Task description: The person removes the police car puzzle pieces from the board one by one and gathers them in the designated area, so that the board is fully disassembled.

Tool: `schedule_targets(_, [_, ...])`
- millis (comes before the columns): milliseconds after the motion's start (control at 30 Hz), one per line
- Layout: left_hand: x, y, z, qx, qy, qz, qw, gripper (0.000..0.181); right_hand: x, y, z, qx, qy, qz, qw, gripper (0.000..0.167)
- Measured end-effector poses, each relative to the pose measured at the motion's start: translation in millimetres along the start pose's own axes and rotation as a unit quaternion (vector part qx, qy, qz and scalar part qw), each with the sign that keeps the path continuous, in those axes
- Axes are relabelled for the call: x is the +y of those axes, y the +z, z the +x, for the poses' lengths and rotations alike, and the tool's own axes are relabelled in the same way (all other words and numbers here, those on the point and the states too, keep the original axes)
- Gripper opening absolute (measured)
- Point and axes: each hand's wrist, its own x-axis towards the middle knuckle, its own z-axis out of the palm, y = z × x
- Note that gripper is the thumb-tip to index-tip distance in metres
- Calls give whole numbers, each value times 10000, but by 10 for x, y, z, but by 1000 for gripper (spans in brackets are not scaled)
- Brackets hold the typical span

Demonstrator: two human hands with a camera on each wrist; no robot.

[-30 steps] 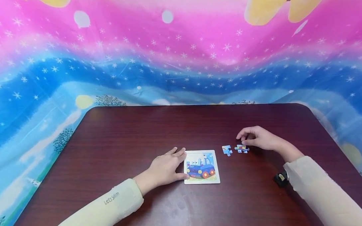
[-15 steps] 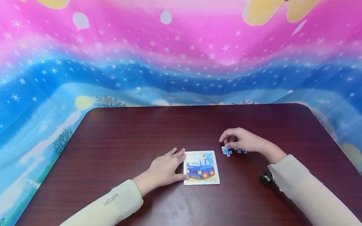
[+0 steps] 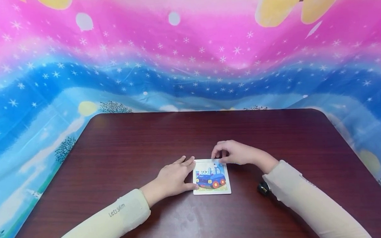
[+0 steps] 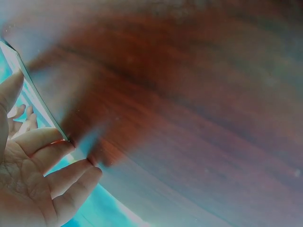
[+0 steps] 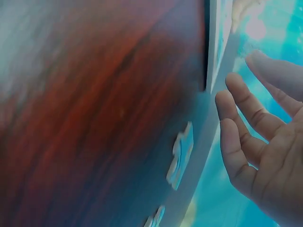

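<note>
"Left hand (image 3: 169, 177) is spread along the left edge of the puzzle board (image 3: 212, 193), fingers apart and touching the rim; the right hand (image 3: 239, 153) is over the far right corner, fingers loosely bent and gripping nothing I can see. What worries you?"

"Slipping, mostly. The left hand seems only to brace the board from the side, so a push near that far corner could turn it on the smooth tabletop (image 3: 131, 145)."

"And the loose pieces (image 5: 183, 153)? The head view all but hides them behind the right hand."

"The right wrist view shows two, lying near the board, well apart from the fingertips. A wrist dragged back too low could sweep them away, and being so thin, they could prove awkward to pick up."

"How do the materials look?"

"The board is square with a pale, straight rim around a glossy print of a blue car (image 3: 206, 179); its upper left is whitish, perhaps bare backing. The pieces have knobs, notches and pale cut sides, like card or thin wood. The tabletop is dark red-brown, streaked like wood grain, with rounded corners and a soft shine. Behind it hangs a rippled cloth (image 3: 188, 56), pink and blue, sprinkled with white snowflakes"
</note>
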Motion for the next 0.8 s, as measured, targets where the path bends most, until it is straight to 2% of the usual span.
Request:
schedule_targets(367, [2, -5, -6, 14, 44, 7, 10000, 81, -69, 90, 37, -562, -10, -506, 9971, 21])
schedule_targets(800, [-4, -1, -1, 45, 27, -29, 10000, 81, -108, 116, 34, -612, -2, -768, 9952, 25])
